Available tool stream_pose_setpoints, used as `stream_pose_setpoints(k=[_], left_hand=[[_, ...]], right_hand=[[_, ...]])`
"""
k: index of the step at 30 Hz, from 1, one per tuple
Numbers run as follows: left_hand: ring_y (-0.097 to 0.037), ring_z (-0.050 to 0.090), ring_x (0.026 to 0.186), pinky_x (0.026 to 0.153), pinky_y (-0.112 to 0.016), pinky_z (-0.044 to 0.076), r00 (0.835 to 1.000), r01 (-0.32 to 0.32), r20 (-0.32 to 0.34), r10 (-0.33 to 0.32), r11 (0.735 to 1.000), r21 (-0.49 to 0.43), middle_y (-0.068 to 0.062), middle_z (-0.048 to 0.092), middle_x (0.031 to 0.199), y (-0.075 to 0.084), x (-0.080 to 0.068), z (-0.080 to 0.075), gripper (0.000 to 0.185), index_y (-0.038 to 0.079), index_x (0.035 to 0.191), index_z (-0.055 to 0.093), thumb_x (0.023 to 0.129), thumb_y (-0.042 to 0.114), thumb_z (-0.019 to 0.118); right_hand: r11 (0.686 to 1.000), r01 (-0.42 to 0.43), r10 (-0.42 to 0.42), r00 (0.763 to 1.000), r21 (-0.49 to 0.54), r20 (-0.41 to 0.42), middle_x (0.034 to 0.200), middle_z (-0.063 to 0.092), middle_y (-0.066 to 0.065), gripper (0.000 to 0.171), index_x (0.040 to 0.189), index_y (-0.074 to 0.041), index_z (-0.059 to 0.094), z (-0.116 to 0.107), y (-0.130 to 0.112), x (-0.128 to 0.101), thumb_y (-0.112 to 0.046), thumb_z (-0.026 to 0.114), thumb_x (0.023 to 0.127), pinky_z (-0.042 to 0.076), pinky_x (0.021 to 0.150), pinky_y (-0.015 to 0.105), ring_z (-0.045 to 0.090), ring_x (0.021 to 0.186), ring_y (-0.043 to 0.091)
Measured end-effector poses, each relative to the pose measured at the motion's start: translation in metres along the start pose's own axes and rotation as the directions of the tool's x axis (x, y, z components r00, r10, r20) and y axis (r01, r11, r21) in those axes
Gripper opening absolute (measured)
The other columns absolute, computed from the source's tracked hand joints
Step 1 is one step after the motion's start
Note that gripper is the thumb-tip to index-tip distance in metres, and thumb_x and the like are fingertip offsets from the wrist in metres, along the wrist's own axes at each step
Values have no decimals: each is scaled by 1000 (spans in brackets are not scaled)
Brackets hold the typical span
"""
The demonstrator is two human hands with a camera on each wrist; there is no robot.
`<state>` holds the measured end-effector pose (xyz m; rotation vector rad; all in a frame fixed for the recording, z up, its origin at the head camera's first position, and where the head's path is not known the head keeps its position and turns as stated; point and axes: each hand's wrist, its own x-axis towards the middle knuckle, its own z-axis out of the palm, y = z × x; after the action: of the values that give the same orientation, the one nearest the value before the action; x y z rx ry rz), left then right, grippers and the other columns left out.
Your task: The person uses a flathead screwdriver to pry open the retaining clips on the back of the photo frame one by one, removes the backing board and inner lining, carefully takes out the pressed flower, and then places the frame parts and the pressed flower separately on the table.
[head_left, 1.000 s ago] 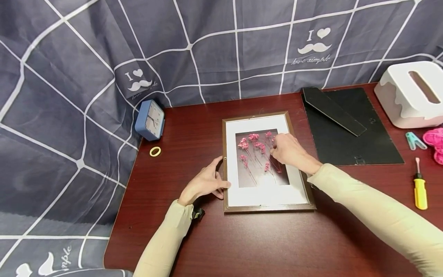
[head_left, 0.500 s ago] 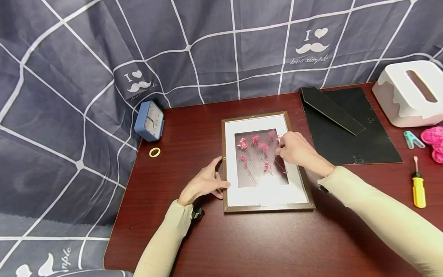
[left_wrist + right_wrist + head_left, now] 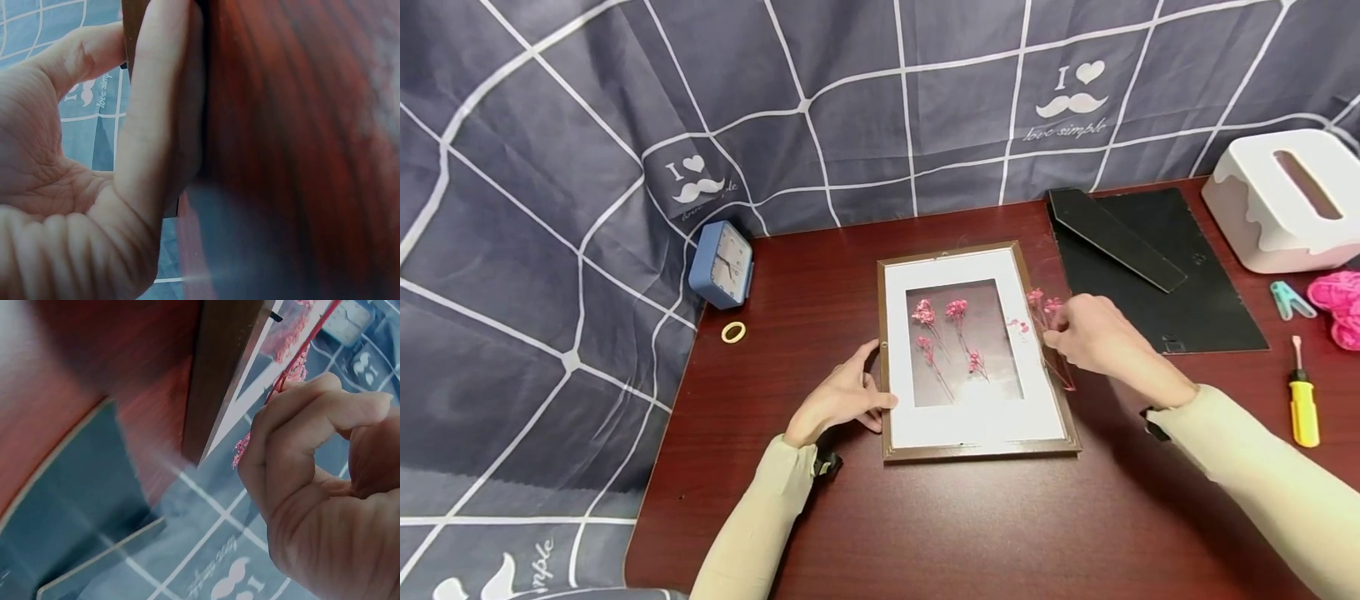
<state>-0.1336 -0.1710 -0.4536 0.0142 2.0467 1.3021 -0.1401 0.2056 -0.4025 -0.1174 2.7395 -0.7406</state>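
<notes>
A brown picture frame [image 3: 985, 450] with a white mat lies on the dark red table. Several pink dried flowers [image 3: 957, 310] with thin stems lie in its dark window. My left hand [image 3: 838, 396] holds the frame's left edge, its thumb on the rim and other fingers against the side. Just past the frame's right edge, my right hand [image 3: 1097, 333] pinches pink dried flowers [image 3: 1045, 300] by their stems. In the right wrist view, a reddish stem [image 3: 312, 331] runs up from the curled fingers [image 3: 287, 444]; the fingertips' hold is partly hidden.
A black backing board [image 3: 1150, 292] with a stand leg lies right of the frame. Further right are a white tissue box [image 3: 1247, 217], a teal clip [image 3: 1292, 300], pink yarn [image 3: 1337, 300] and a yellow screwdriver [image 3: 1303, 408]. A blue clock [image 3: 721, 265] and a yellow ring [image 3: 733, 332] stand left.
My right hand has moved right with the pinched dried flowers, from over the frame's window to past its right edge. Fewer flowers lie in the window. The left hand stays in place.
</notes>
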Motion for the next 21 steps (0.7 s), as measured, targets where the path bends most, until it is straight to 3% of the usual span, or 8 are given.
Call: stream_pose_setpoints(k=[3,8,14,21], left_hand=[[-21,75,64,68,-41,72,1000,-1,3,1,1000,7,-13,66,86,1,-1,0,109,24,176,13,93,7,82],[-22,76,65,68,-41,72,1000,-4,-3,4,1000,21,-12,67,86,-1,-1,-2,109,26,176,13,93,9,82],[-23,77,69,69,-41,72,1000,-2,-25,3,1000,20,-12,66,88,-4,-4,-3,109,28,176,15,92,11,84],[-24,78,69,71,-41,72,999,7,-40,-6,1000,27,-11,67,86,-6,-6,-4,108,28,176,16,93,13,84]], right_hand=[[1000,-22,22,1000,9,-12,64,60,0,26,78,-7,73,-6,15,-17,-15,66,101,37,56,30,53,64,19],[998,-65,66,998,15,-20,67,64,2,17,91,1,74,-12,47,-46,-12,67,100,41,52,29,56,64,18],[992,-123,123,992,14,-1,66,64,1,19,92,1,74,-14,92,-74,-15,70,101,42,49,27,57,64,18],[987,-158,158,987,7,-3,64,63,-2,20,85,-4,73,-12,133,-89,-15,70,101,39,49,27,56,62,17]])
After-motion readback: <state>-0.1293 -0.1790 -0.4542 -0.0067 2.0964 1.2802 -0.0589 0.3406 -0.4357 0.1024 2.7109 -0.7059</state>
